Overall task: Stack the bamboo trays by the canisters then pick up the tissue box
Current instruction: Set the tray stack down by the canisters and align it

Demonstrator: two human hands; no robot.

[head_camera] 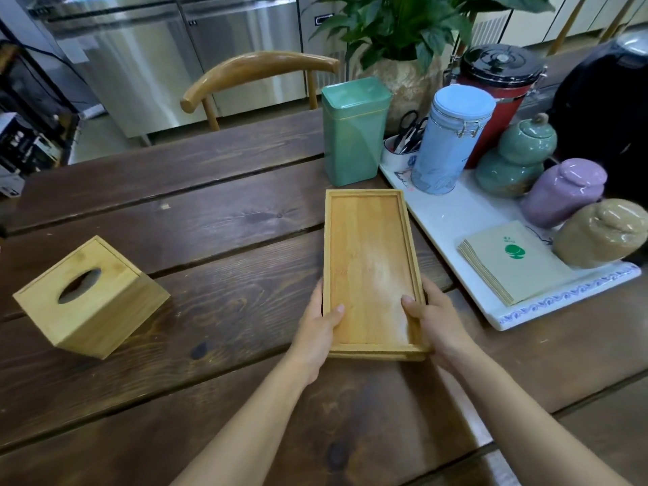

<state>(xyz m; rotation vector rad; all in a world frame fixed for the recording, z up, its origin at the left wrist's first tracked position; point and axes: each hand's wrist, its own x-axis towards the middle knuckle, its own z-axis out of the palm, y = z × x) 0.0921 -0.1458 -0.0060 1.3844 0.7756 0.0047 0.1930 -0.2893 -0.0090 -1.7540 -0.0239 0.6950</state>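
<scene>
Both hands, the left hand (317, 329) and right hand (433, 319), are gripping the stacked bamboo trays (370, 268) by their near end (thumbs inside the rim) on the worktop (217, 212). The tissue box (91, 296) is sitting well left of them, the canisters (452, 138) beyond.

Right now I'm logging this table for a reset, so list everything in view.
bamboo trays: two stacked, tan, table centre
tissue box: one, bamboo, left
tin: one, green, behind trays
white tray: one, right
canisters: five, blue, red, teal, purple, beige, on white tray
cup with scissors: one, white
napkins: stack, beige
plant: one, green, back
chair: one, wooden
left hand: on trays
right hand: on trays
</scene>
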